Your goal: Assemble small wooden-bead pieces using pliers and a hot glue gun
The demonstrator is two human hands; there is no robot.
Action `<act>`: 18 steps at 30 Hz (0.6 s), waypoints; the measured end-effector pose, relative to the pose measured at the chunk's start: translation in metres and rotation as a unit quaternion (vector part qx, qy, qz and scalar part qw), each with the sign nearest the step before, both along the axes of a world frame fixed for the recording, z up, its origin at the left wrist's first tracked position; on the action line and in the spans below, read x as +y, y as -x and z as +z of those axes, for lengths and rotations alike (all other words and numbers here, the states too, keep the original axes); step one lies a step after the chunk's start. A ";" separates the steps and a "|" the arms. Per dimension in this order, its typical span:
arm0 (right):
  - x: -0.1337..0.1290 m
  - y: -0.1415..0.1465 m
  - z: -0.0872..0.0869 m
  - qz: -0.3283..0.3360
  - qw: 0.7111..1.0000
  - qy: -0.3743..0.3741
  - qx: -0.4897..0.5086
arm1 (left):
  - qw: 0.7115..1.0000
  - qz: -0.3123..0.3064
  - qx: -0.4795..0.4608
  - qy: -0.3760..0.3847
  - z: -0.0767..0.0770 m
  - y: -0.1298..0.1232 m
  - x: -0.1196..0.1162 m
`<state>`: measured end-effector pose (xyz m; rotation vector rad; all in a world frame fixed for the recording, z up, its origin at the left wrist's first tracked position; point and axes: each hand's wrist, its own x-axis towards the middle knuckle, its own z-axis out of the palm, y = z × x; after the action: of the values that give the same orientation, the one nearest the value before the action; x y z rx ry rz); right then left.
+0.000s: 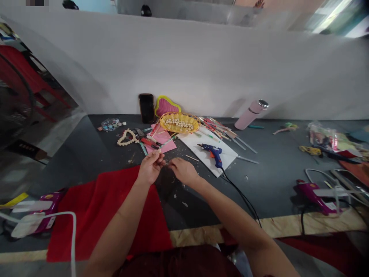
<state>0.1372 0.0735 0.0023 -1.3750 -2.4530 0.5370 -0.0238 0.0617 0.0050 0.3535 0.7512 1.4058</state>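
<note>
- Fingertips of the left hand [152,166] are pinching a small pale piece [159,151] above the tabletop [201,204], apparently steadying it.
- Right hand [183,170] is resting just beside, fingers bent; cannot tell what they are grasping.
- White sheet [227,154] is lying beneath the glue gun [212,150], probably shielding the tabletop.
- Basket [164,122] is keeping pale beads [184,124] together.

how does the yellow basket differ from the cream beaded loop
The basket is bright yellow; the beaded loop is cream. The basket is oval and looks larger; the loop is roughly triangular. The basket holds small pale pieces; the loop is open-centred. Neither is held.
</note>
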 end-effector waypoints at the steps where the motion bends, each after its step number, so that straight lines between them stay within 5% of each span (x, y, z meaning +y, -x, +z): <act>1: -0.001 -0.012 0.002 -0.001 0.999 0.002 0.054 | 1.000 -0.013 0.007 0.011 0.000 -0.005 -0.002; 7: -0.016 -0.072 0.020 -0.108 0.953 0.071 0.274 | 0.991 -0.112 0.049 0.046 0.006 -0.047 -0.017; 12: -0.024 -0.081 0.015 -0.162 0.898 0.088 0.400 | 0.983 -0.158 0.074 0.052 0.005 -0.075 -0.017; 18: -0.029 -0.086 0.003 -0.162 0.889 0.054 0.425 | 0.975 -0.187 0.098 0.070 0.000 -0.090 -0.017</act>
<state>0.2228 0.0449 0.0054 -1.1891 -1.4781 0.9494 0.0663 0.0443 0.0049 0.4994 0.8883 0.9661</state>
